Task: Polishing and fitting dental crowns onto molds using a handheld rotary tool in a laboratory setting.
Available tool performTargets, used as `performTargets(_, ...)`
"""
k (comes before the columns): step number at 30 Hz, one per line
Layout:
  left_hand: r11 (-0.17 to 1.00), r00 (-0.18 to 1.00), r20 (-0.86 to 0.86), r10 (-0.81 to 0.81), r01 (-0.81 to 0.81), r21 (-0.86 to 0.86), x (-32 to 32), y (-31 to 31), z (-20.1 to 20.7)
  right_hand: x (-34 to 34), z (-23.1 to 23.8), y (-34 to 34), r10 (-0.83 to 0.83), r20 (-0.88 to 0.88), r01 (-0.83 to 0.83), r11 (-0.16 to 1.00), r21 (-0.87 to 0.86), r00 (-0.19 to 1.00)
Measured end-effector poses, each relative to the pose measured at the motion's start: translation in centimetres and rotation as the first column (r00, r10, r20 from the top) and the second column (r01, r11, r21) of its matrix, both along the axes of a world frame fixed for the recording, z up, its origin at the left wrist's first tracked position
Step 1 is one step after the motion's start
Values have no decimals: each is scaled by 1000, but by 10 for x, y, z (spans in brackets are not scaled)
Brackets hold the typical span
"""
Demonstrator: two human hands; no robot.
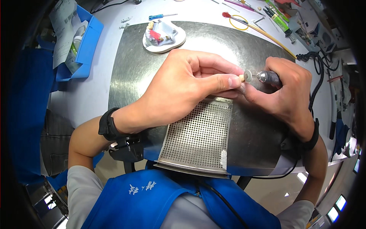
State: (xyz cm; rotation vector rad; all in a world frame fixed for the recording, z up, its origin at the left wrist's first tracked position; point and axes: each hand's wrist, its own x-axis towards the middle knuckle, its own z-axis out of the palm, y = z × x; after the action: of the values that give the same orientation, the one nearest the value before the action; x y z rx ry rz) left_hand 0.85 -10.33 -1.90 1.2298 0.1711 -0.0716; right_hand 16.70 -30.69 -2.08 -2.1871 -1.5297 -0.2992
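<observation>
Between the thumb and fingers of my left hand [183,84] is a small cream-coloured dental crown [241,78]. My right hand [288,89] grips a dark rotary handpiece [270,78], whose metal tip points left. A thin round disc [248,75] on that tip is right beside the crown, and I cannot tell if they touch. The right thumb rests close to the left fingertips. Beyond my left hand stands a white dental model [164,36] with a red section, a cream tooth piece and gold-coloured posts.
Under my hands lie a metal sheet [127,65] and a perforated metal grille [198,133]. A blue bin [91,42] with papers stands at left. A blue screwdriver [156,16], a long yellow-handled brush [272,39] and a green syringe [279,23] lie at the back; a black cable [318,72] curls at right.
</observation>
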Motion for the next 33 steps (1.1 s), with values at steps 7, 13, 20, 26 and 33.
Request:
performTargets(7,999,999,23,25,-24,-43,0,-2,-2,-1,-1,2,-16,18,15,1000,24,1000)
performTargets(13,999,1000,8,26,-26,-40,-1,-2,-1,0,-1,4,-23,48,21,999,48,999)
performTargets(20,999,999,0,39,-39,-37,0,-3,0,0,-1,4,-21,46,19,998,59,999)
performTargets(26,998,999,13,33,-32,-49,0,-3,-1,0,-2,5,-23,43,21,998,57,999)
performTargets(33,998,999,-15,37,-37,-50,-1,-3,0,-2,1,1,-10,1,10,1000,7,1000)
